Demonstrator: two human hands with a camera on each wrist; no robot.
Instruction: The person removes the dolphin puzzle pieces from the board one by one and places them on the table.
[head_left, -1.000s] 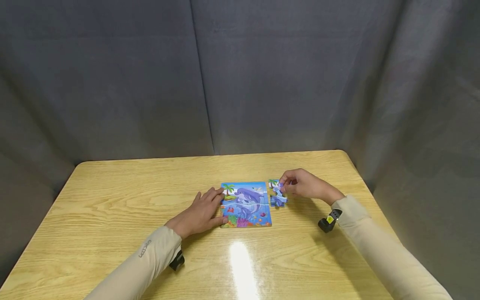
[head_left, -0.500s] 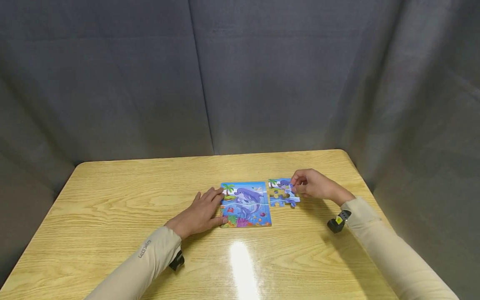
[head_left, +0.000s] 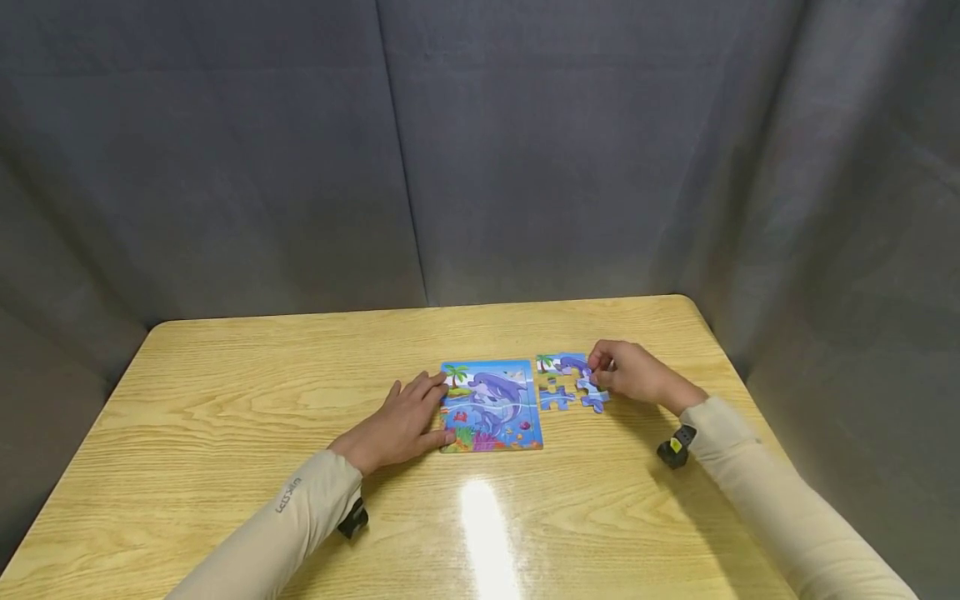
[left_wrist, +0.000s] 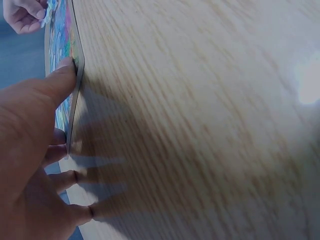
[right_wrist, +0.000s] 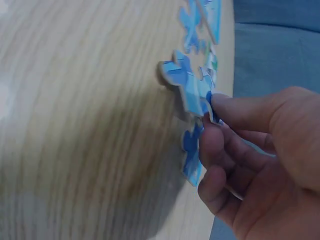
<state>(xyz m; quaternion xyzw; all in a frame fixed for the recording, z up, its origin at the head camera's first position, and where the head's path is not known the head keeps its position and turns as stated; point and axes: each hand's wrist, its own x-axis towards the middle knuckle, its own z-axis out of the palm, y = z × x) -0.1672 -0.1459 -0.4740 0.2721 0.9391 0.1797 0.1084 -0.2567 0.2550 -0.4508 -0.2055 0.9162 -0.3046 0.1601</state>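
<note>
A dolphin jigsaw puzzle (head_left: 491, 408) in a flat tray lies on the table in the head view. My left hand (head_left: 401, 421) rests at its left edge, fingers spread, thumb on the lower corner; in the left wrist view that thumb (left_wrist: 62, 80) lies on the rim. Right of the tray lie several loose pieces, among them a palm tree piece (head_left: 546, 366) and a blue wave piece (head_left: 555, 397). My right hand (head_left: 633, 372) pinches a blue and purple puzzle piece (right_wrist: 192, 92) between thumb and fingers; it is tilted in the right wrist view, and the fingertips hide part of it.
A wooden table (head_left: 300, 358) carries everything, with a glare streak (head_left: 487, 533) near the front. Grey curtains (head_left: 480, 167) hang behind the table and at its sides. Another blue piece (right_wrist: 192, 157) lies beneath the right fingers in the right wrist view.
My right hand has moved right, away from the tray, with a puzzle piece in its fingers, so more of the loose pieces show. The left hand stays at the tray's edge.
</note>
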